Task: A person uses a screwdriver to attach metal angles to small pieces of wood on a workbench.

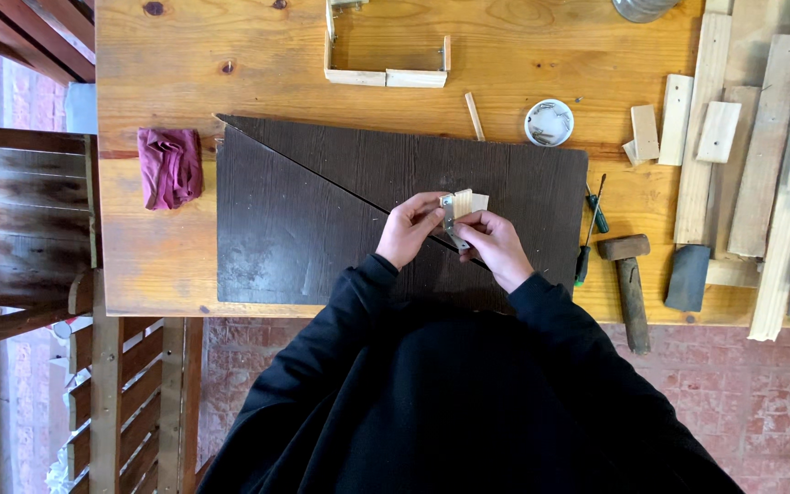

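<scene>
1. Both hands, left hand [409,229] and right hand [496,242], pinch a small wood block [468,202] with a metal bracket [451,221] above the dark board [304,210] on the worktop [166,55].
2. Likely light and stiff (bracket edges may bite); best held by the block's flat faces.

- Premises: a small woodworking workshop; hand-tool carpentry evident throughout
- Worktop [176,55]: bare pine planks with knots; a dark wood-grain board [322,220] cut on the diagonal lies on it
- Tools: wooden mallet [631,279] and two screwdrivers [592,229] near the front edge; a dark sharpening block [688,277] beside them
- Stock: many pale timber offcuts [761,137] at the right; a part-built wooden frame [386,64] at the rear
- Fixings: a small white dish of screws [549,123]
- Floor [761,393]: red brick; slatted timber pieces [130,393] stand at the left
</scene>
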